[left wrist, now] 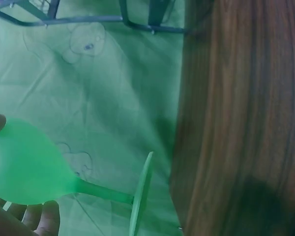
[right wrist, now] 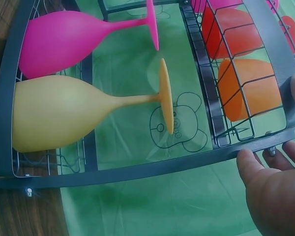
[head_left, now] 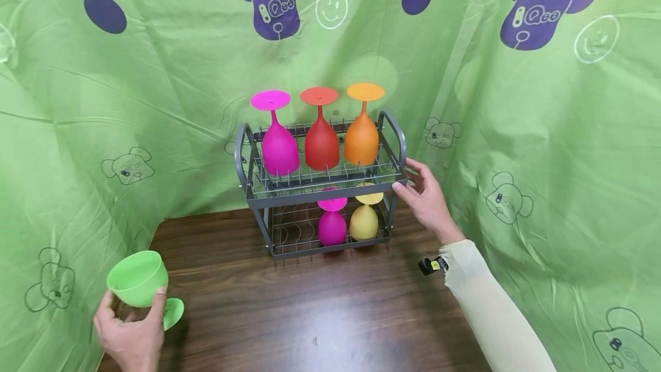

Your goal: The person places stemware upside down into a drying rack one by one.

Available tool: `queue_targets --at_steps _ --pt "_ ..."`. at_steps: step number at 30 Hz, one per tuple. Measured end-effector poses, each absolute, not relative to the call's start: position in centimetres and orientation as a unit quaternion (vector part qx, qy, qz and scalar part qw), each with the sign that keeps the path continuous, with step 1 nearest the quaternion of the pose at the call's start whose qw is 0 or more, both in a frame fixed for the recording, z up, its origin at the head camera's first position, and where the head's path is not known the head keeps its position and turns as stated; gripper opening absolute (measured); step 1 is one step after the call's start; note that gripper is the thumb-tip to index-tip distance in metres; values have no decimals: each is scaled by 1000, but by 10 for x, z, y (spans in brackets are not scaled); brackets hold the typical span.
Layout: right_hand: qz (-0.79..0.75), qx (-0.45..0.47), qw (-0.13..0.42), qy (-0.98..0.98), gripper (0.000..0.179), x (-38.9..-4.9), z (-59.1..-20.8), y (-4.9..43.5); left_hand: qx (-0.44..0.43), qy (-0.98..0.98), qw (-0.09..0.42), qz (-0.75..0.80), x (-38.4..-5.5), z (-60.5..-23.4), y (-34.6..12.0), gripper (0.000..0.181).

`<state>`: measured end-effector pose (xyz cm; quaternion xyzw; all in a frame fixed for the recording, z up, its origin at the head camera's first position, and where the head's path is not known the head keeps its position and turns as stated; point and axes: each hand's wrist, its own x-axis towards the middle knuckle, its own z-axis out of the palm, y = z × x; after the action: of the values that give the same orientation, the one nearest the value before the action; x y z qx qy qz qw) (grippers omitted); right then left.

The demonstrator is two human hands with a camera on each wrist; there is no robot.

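At the lower left of the head view my left hand [head_left: 131, 332] grips a green wine glass [head_left: 138, 280] by its bowl, raised over the table's left edge. The glass is tilted, with its mouth up and its foot towards the right. In the left wrist view, the bowl, stem and foot of the green wine glass [left wrist: 32, 164] show beside my fingertips. My right hand [head_left: 428, 202] holds the right side of a grey two-tier dish rack [head_left: 330, 193] at its upper tier, thumb and fingers on either side of the frame [right wrist: 196, 164].
Upside down on the rack's top tier stand a magenta glass [head_left: 280, 151], a red glass [head_left: 322, 145] and an orange glass [head_left: 362, 139]. Below are another magenta glass [head_left: 332, 228] and a yellow glass [head_left: 364, 224]. The brown table [head_left: 289, 314] meets green curtains [head_left: 196, 73].
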<state>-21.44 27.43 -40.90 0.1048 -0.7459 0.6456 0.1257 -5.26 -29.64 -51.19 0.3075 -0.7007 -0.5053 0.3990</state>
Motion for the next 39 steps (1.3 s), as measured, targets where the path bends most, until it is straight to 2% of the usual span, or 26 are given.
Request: queue_targets --at_steps 5,21,30,39 --pt "646 101 124 -747 69 -214 -407 274 268 -725 397 -495 -48 -501 -284 84" --pt "640 81 118 -755 72 -205 -402 273 177 -783 341 -490 -47 -473 -240 90" --pt "640 56 120 -757 71 -175 -397 267 126 -828 307 -452 -43 -466 -217 95" --pt "648 53 143 -746 63 -138 -390 249 30 -872 271 -406 -45 -458 -186 95"
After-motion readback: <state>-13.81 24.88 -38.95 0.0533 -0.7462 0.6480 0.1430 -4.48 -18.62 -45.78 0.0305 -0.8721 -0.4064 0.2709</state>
